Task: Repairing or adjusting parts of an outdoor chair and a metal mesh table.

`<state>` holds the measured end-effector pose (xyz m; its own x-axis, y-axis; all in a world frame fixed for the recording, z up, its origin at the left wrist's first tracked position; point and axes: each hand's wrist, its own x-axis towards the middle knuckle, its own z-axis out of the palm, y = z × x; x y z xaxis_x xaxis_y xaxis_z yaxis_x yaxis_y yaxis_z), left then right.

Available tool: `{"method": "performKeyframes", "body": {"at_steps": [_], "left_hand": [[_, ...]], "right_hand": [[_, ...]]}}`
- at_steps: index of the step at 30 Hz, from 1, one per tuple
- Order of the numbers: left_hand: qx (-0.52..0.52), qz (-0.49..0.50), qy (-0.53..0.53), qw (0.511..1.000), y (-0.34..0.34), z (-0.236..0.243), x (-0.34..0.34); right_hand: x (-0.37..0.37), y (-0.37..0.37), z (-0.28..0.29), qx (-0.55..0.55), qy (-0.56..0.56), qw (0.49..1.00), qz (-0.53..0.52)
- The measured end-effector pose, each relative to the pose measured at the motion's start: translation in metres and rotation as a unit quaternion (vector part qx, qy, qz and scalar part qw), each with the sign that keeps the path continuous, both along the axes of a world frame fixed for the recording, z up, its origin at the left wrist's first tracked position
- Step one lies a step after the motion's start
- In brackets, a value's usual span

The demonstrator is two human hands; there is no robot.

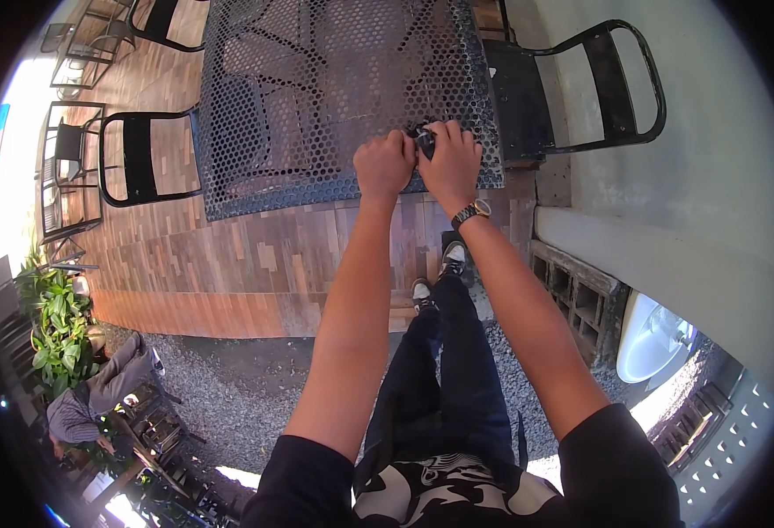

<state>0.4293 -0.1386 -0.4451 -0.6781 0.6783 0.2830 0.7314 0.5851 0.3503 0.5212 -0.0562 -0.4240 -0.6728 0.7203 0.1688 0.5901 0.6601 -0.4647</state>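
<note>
Both my arms stretch forward to the near right part of the perforated dark metal table (255,195). My left hand (385,165) is closed, knuckles up, and whatever its fingers hold is hidden. Close beside it, my right hand (451,164) has its fingers curled round a small black object (426,143). Part of that object shows in the gap between my hands; its kind is too small to tell. A dark banded wristwatch (472,213) sits on my right wrist. My hands are over the tabletop; whether they rest on it I cannot tell.
Black metal chairs (140,158) stand left of the table, and another chair (611,84) is at its right by the pale wall (677,176). Below lie a wooden deck (228,264) and gravel (228,396). A seated person (96,400) is beside plants (59,326) at far left.
</note>
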Motion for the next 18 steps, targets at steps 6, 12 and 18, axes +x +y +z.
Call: {"method": "performKeyframes", "body": {"at_steps": [6,12,18], "left_hand": [[0.014,-0.012,0.03,0.999,-0.004,-0.005,0.0],[0.032,-0.006,0.027,0.999,-0.001,-0.001,-0.002],[0.031,0.025,-0.01,0.999,0.006,0.0,-0.008]], "right_hand": [[-0.013,0.02,-0.001,-0.114,0.047,0.992,0.003],[-0.031,0.044,0.003,0.003,0.052,0.998,-0.048],[-0.03,0.046,-0.008,0.085,0.016,0.996,0.02]]}}
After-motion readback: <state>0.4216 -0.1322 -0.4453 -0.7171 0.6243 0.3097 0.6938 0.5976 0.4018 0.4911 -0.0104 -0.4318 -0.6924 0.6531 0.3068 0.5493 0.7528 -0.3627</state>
